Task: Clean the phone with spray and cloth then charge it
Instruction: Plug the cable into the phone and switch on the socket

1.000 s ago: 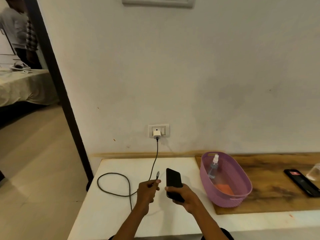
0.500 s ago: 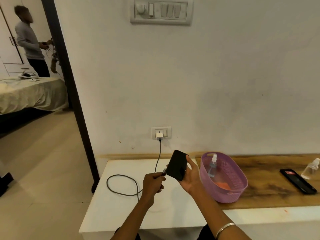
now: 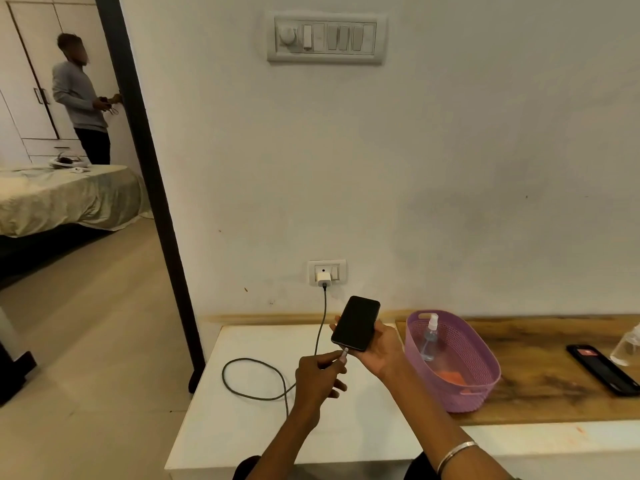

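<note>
My right hand (image 3: 379,348) holds a black phone (image 3: 356,323) from underneath, screen up and tilted, above the white table (image 3: 242,427). My left hand (image 3: 318,379) pinches the plug end of the grey charging cable (image 3: 249,379), and the plug tip touches the phone's lower edge. The cable loops on the table and runs up to a white charger (image 3: 323,278) in the wall socket. A spray bottle (image 3: 429,337) and an orange cloth (image 3: 452,377) lie in a purple basket (image 3: 481,355) to the right.
A second black phone (image 3: 602,368) and a clear bottle (image 3: 628,348) lie on the wooden board (image 3: 540,386) at the right. A switch panel (image 3: 327,38) is high on the wall. Left of a dark door frame (image 3: 156,188) are a bed (image 3: 62,199) and a standing person (image 3: 81,98).
My right hand raised the phone and turned it from upright in the grip to lying on my palm. My left hand brought the cable plug up to the phone's lower edge.
</note>
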Motion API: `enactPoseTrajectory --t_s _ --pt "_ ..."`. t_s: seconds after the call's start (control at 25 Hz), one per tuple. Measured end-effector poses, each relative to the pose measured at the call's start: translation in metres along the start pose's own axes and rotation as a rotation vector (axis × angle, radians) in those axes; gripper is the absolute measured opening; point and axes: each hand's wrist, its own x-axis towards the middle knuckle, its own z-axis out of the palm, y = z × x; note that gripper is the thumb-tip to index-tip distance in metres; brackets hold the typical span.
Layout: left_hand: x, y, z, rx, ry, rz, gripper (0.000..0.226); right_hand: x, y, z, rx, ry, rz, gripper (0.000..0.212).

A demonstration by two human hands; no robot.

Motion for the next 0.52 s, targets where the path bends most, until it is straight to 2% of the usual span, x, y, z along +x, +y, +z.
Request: enactPoseTrajectory --t_s 0.12,0.52 --pt "-0.0007 0.0050 0.0081 -0.020 0.004 0.012 0.021 0.0027 0.0019 0.0015 0.036 -0.003 -0.009 0.048" --pt "0.0005 0.0081 0.0126 -0.034 0.004 0.027 0.028 0.0070 0.0055 -0.0049 0.159 0.078 -0.019 0.048"
